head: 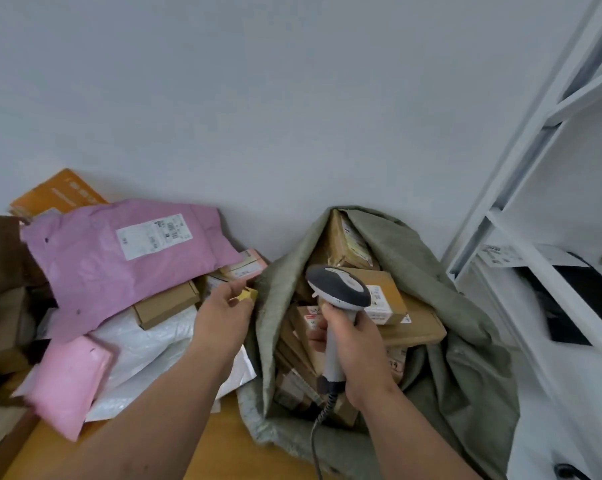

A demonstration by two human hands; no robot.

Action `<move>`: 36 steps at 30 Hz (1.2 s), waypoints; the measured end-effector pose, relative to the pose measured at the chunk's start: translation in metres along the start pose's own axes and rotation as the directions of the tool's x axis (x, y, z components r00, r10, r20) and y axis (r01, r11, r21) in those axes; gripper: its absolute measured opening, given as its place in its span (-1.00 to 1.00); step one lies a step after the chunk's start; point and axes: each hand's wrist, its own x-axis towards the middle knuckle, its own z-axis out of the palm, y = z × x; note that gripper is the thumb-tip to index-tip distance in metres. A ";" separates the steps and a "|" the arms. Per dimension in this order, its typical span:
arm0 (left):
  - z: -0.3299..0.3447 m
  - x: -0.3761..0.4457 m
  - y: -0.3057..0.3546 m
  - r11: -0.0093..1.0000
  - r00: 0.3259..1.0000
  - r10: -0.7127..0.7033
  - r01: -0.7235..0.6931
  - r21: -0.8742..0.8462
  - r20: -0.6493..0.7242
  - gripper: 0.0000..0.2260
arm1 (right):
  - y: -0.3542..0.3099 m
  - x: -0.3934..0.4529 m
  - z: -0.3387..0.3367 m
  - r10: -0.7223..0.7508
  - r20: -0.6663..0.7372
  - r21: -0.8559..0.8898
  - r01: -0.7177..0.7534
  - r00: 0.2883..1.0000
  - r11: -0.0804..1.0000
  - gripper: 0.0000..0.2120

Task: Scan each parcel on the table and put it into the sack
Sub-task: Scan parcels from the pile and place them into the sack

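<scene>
Parcels (pixel 126 258) heaped on the table (pixel 223 445) at your left; your left hand (pixel 223 315) pinches a small yellow parcel (pixel 246 294) beside the sack (pixel 431 306). Your right hand (pixel 353 344) grips the scanner (pixel 337 289) over the sack's boxes (pixel 379 292).

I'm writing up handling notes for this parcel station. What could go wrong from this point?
The sack is already heaped with boxes, so another parcel may slide off. The left hand pinches only a small yellow item that could drop. The scanner cable hangs across the sack mouth and could snag.
</scene>
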 end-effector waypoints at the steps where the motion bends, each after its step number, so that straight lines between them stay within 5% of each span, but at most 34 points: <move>1: -0.015 -0.001 -0.004 1.000 1.000 -0.005 0.005 0.002 -0.008 -0.70 | 0.003 -0.008 0.014 0.006 0.018 -0.007 -0.005 1.000 1.000 -0.88; 16: -0.263 -0.002 -0.115 0.979 0.964 -0.165 0.186 0.085 -0.210 -0.61 | 0.102 -0.105 0.207 0.133 0.228 -0.208 -0.085 0.965 0.974 -0.85; 36: -0.375 0.022 -0.230 0.847 0.820 -0.405 0.504 0.173 -0.404 -0.52 | 0.181 -0.108 0.328 0.323 0.345 -0.540 -0.095 0.881 0.836 -0.77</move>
